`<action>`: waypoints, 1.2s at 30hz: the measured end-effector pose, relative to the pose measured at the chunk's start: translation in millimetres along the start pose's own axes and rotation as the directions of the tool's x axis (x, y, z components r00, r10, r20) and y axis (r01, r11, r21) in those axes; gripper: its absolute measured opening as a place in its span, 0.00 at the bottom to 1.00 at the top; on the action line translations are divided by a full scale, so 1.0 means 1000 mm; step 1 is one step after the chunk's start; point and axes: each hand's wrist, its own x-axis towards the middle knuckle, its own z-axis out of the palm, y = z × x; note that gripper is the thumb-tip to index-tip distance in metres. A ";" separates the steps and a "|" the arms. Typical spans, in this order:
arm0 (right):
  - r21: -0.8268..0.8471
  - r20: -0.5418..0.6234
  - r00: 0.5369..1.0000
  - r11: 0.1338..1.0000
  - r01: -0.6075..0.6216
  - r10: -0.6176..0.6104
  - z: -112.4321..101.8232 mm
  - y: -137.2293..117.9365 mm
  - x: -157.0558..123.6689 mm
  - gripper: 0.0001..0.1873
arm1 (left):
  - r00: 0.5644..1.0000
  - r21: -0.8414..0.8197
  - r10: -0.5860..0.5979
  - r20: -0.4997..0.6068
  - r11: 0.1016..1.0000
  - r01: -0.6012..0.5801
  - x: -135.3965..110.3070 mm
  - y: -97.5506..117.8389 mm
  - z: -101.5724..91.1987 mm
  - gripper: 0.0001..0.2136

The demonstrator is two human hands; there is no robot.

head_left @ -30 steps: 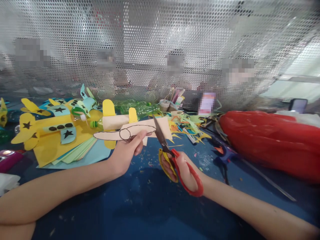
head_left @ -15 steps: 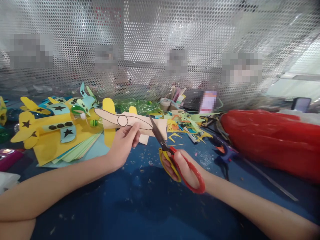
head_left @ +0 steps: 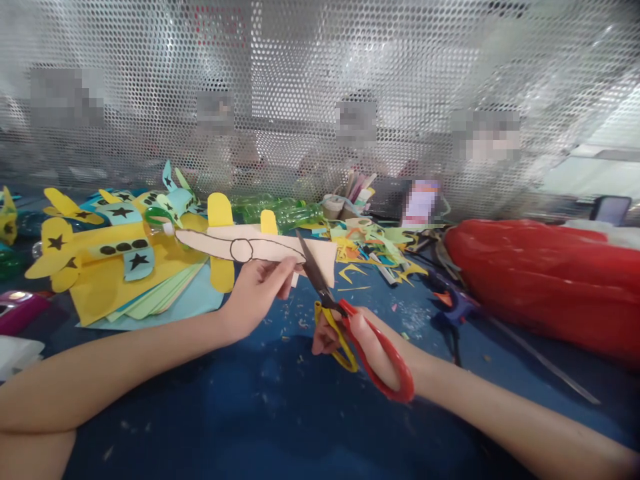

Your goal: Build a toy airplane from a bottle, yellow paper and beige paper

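Between the thumb and fingers of my left hand (head_left: 257, 290) is a pale paper piece (head_left: 220, 244) with a black propeller outline and a circle at its middle. My right hand (head_left: 373, 337) grips scissors (head_left: 345, 313) with one red and one yellow handle. Their dark blades cross the paper near the right tip of the outline. Behind the paper lie yellow paper strips. On the left stands a bottle airplane (head_left: 107, 250) covered in yellow and blue paper with black stars.
Colored paper sheets (head_left: 160, 293) lie under the airplane. Green plastic bottles (head_left: 280, 208) and a heap of paper scraps (head_left: 385, 240) sit behind my hands. At right are a blue glue gun (head_left: 457, 307) and a red plastic bag (head_left: 540, 287). Perforated metal mesh (head_left: 295, 80) rises behind.
My left hand has shifted the paper slightly, its left end now lower and further left. The scissors' yellow handle has swung a little, with the right-hand fingers looser around it. The blades stay at the paper.
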 end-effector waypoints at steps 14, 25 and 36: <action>-0.129 0.014 0.994 0.986 0.109 -0.108 -0.004 0.011 0.000 0.42 | 0.999 0.023 0.031 -0.040 0.999 -0.030 -0.004 0.008 0.001 0.15; -0.193 0.015 0.991 0.972 0.137 -0.137 -0.004 0.001 0.000 0.44 | 0.998 0.074 0.045 -0.048 0.996 -0.041 -0.005 0.011 0.001 0.15; -0.206 0.007 0.989 0.967 0.149 -0.150 -0.004 0.004 0.000 0.44 | 0.990 0.178 0.122 -0.070 0.978 -0.108 -0.005 0.006 -0.002 0.14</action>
